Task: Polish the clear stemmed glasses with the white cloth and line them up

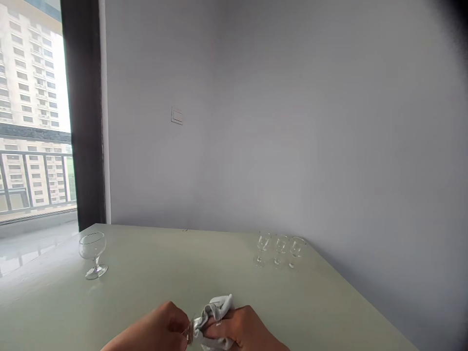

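Note:
At the bottom centre, my left hand (pixel 164 327) is closed on the foot of a small stemmed glass (pixel 189 331). My right hand (pixel 243 327) is closed round a white cloth (pixel 221 303), which is bunched against the bowl end of that glass and hides much of it. A larger stemmed glass (pixel 92 247) stands upright at the left of the table. Three small stemmed glasses (pixel 280 244) stand upright in a row at the back right.
The pale green table (pixel 164 263) reaches back to a grey wall (pixel 278 122) with a switch (pixel 177 116). A dark frame (pixel 86 117) and a window with a railing (pixel 36 178) are at the left.

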A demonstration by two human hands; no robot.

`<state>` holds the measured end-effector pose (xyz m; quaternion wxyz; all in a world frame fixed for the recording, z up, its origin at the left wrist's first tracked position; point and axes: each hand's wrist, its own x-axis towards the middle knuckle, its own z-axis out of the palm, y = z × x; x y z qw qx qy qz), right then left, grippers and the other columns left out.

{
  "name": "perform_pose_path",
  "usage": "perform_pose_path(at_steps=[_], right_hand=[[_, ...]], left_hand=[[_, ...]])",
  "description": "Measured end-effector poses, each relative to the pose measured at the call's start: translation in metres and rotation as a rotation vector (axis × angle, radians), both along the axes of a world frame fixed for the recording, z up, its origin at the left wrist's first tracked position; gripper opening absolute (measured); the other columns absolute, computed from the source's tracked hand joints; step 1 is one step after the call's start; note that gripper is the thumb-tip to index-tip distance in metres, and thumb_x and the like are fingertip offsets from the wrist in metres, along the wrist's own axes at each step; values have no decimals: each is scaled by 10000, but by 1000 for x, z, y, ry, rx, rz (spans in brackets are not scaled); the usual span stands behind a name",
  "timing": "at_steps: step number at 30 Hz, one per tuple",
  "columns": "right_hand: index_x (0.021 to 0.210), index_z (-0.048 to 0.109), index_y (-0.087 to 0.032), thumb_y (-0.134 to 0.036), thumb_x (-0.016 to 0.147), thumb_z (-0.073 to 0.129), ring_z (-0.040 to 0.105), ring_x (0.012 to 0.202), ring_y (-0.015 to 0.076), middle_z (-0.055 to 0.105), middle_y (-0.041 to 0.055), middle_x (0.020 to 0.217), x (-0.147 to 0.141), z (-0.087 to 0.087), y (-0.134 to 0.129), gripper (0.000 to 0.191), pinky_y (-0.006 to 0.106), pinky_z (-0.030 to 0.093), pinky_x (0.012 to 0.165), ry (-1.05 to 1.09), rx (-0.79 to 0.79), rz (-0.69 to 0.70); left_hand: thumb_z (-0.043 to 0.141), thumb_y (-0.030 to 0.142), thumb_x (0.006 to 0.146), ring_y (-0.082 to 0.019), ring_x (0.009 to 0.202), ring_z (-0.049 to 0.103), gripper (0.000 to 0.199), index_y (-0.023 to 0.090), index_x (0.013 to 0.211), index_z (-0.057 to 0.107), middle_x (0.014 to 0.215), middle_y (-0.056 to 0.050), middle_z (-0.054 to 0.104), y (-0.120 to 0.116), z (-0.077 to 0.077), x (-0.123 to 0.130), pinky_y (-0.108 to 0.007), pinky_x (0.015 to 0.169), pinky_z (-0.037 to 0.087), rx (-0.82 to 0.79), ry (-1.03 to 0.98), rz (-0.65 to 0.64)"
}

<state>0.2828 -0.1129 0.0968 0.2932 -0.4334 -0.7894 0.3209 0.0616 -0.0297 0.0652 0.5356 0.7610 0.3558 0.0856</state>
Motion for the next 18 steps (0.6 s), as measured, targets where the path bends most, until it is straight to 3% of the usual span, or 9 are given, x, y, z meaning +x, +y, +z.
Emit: perform_pose_path(at_steps=[4, 8, 11, 13, 14, 16, 18], right_hand=[[1101, 645, -352, -207, 820, 529, 628, 803, 171, 711, -16, 960, 6, -2, 5, 337, 228, 421, 699, -67, 169, -62], [1128, 626, -340, -42, 736, 502, 605, 985, 201, 668, -2, 1112, 22, -21, 19, 508, 275, 426, 827, 122, 297, -218], [1071, 659, -308, -88, 723, 514, 631, 801, 194, 566, 48, 1258, 31, -37, 29, 436, 281, 472, 605, 395, 242, -373], [1039, 671, -277, -201, 751, 554, 586, 628, 138, 465, 83, 1340, 31, -44, 33, 320, 256, 420, 455, 547, 138, -421], [1038, 668, -263, -250, 749, 579, 570, 629, 129, 436, 89, 1352, 30, -45, 34, 302, 248, 409, 441, 578, 102, -436], [1044, 654, -221, -315, 728, 620, 547, 635, 126, 546, 94, 1178, 26, -46, 35, 332, 227, 399, 440, 568, 32, -469], [1074, 610, -165, -360, 711, 626, 489, 502, 101, 608, 32, 783, 22, -46, 35, 412, 210, 356, 391, 560, -104, -453]], left_hand=[[616, 577, 647, -75, 336, 426, 445, 141, 736, 633, 451, 40, 527, 4, -5, -3, -192, 371, 323, -163, -137, -54], [623, 646, 615, -66, 329, 408, 535, 128, 752, 611, 422, 37, 508, 5, -13, -1, -183, 350, 232, -281, -341, -17], [614, 575, 692, -54, 382, 395, 440, 145, 779, 586, 445, 55, 479, 5, -19, 5, -187, 400, 210, -311, -516, 64], [579, 550, 745, -60, 470, 415, 395, 161, 812, 579, 508, 52, 485, 6, -23, 11, -187, 461, 243, -286, -609, 190], [579, 565, 739, -67, 508, 422, 406, 166, 815, 579, 533, 49, 488, 7, -24, 15, -190, 486, 258, -279, -632, 260], [612, 622, 669, -82, 536, 428, 475, 169, 807, 588, 548, 44, 490, 9, -26, 21, -201, 503, 271, -274, -648, 370], [649, 656, 592, -93, 520, 430, 529, 167, 789, 596, 526, 46, 478, 9, -27, 27, -208, 485, 261, -271, -670, 437]])
